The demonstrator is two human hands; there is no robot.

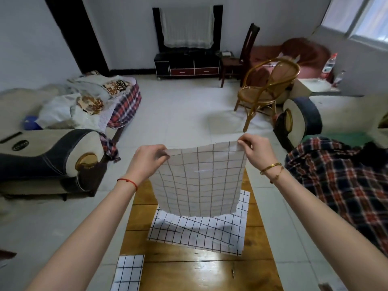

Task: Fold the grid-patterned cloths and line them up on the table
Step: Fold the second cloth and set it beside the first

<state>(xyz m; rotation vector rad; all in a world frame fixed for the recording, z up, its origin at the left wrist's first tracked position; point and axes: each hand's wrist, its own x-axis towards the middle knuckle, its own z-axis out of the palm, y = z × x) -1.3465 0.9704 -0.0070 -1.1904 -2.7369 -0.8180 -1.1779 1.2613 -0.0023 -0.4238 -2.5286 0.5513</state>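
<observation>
A person's left hand and right hand pinch the top corners of a brown-gridded beige cloth, hanging flat above a rumpled black-gridded white cloth on the wooden table.

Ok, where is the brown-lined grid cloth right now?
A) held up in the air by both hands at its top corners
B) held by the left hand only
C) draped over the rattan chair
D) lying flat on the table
A: the left hand and right hand each pinch a top corner of the brown-lined grid cloth, which hangs above the table.
</observation>
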